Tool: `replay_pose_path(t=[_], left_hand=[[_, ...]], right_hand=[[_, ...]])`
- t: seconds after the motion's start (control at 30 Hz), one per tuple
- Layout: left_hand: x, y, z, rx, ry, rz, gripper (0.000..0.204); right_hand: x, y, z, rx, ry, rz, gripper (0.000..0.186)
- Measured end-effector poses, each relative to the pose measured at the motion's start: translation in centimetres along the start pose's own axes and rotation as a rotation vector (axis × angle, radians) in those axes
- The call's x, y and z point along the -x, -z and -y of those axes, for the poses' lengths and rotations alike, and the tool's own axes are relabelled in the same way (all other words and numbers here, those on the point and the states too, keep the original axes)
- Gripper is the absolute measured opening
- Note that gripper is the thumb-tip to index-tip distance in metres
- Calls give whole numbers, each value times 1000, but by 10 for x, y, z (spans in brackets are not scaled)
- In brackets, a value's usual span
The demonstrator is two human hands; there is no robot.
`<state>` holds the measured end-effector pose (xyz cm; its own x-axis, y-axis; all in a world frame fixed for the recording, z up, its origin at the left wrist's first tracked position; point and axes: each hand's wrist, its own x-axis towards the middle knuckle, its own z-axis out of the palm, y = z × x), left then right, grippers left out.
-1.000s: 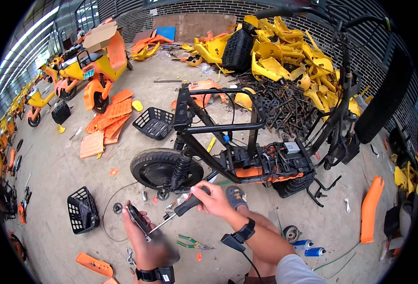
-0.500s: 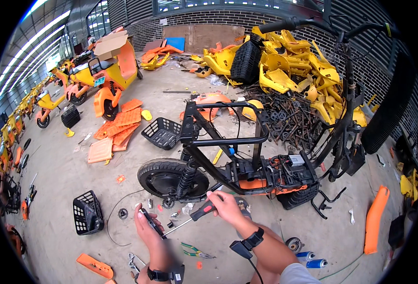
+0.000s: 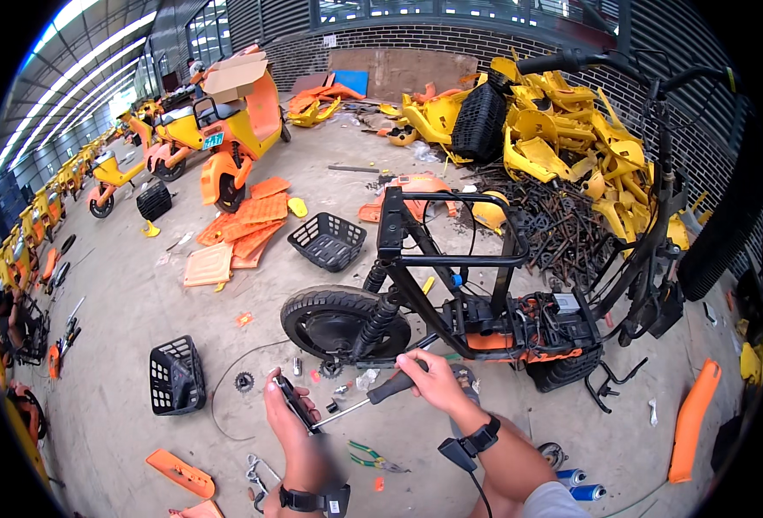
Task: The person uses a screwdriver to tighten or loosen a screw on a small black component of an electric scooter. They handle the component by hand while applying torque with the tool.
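from my remote seat i see, at lower centre, the left hand (image 3: pixel 286 421) with its fingers closed around a slim dark part (image 3: pixel 296 402). the right hand (image 3: pixel 438 385) grips the dark handle of a screwdriver (image 3: pixel 388 390), whose pale shaft slants down to the part's lower end; i cannot tell whether the tip is seated in anything. just beyond the hands i have a stripped black scooter frame (image 3: pixel 450 261) with a thick-tyred wheel (image 3: pixel 338 330). green-handled pliers (image 3: pixel 376 458) lie on the concrete floor (image 3: pixel 183 311), right of the left wrist. a small toothed gear (image 3: pixel 244 382) lies left of that hand, and a black basket (image 3: pixel 179 380) sits farther left.
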<state>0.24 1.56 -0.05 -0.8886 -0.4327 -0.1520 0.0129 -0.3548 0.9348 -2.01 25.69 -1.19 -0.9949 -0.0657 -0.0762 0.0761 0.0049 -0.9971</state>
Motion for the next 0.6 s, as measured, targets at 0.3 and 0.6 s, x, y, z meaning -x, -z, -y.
replay_pose_path(t=[0.3, 0.6], left_hand=[[-3, 9, -5, -61, 28, 39, 53], [-3, 0, 4, -90, 26, 29, 49]], right_hand=[[1, -6, 9, -57, 92, 59, 18], [7, 13, 5, -101, 168, 134, 27]])
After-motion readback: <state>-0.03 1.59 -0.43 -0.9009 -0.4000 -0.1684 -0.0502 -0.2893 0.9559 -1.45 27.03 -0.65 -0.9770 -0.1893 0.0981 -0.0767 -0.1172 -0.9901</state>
